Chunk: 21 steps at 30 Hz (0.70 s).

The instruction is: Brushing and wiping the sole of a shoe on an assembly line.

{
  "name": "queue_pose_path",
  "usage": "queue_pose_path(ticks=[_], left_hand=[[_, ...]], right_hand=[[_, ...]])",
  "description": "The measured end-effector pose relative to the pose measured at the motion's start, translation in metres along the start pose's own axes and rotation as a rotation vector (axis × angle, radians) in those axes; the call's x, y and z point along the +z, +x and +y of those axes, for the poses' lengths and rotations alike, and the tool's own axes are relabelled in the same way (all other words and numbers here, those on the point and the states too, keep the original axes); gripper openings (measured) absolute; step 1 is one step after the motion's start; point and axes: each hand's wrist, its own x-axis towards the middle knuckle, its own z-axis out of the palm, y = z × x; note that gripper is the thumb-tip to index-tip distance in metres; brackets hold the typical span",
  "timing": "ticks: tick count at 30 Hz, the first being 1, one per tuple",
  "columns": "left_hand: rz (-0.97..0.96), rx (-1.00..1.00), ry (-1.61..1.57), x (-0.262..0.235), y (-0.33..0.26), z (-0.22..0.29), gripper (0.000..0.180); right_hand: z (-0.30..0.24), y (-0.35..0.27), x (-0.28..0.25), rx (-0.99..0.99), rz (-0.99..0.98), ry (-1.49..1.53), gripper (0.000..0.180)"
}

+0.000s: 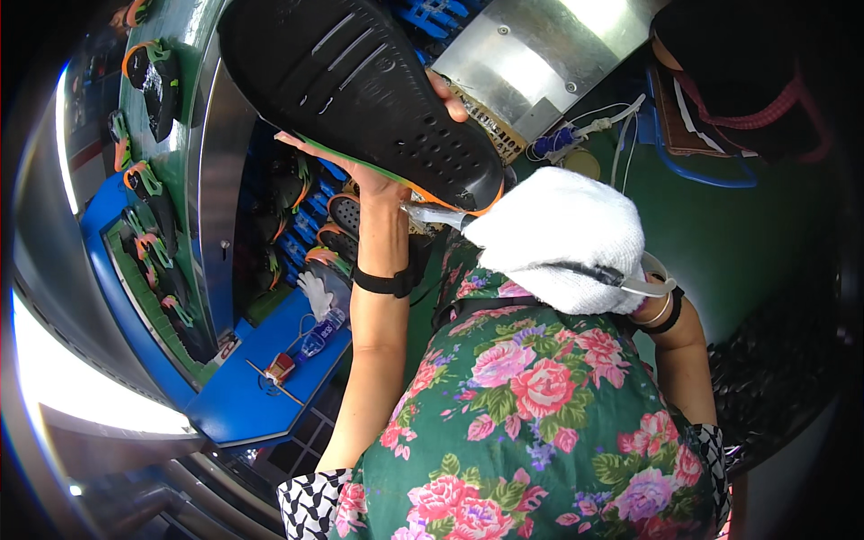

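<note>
I hold up a big black shoe sole [360, 85] and work at its edge

My left hand [382, 175] has its fingers wrapped round the sole, up near my face. My right hand [562, 238], in a white glove, grips a small knife [436, 216] touching the sole's orange rim

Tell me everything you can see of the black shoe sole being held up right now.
The black shoe sole is held up near the camera, underside showing, tilted with one end at lower right. It looks like moulded rubber, with raised ribs, small round holes, and an orange and green edge. The left hand supports it from below; a metal tool in the white-gloved right hand meets its lower rim.
</note>
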Motion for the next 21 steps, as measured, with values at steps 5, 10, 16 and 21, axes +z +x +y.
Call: queue_pose_path(ticks=[5,10,16,21], left_hand=[[0.031,0.028,0.049,0.003,0.002,-0.002,0.145],[0.018,-0.007,-0.018,0.008,0.004,-0.006,0.144],[0.036,-0.041,-0.015,-0.008,-0.009,0.021,0.143],[-0.119,-0.038,0.021,-0.022,-0.007,0.032,0.119]], right_hand=[[0.005,-0.005,-0.01,0.064,0.014,-0.012,0.021],[0.006,-0.011,-0.01,0.124,0.021,-0.037,0.018],[0.008,0.005,0.011,0.197,-0.009,0.225,0.017],[0.012,0.009,0.021,-0.062,-0.071,-0.146,0.021]])
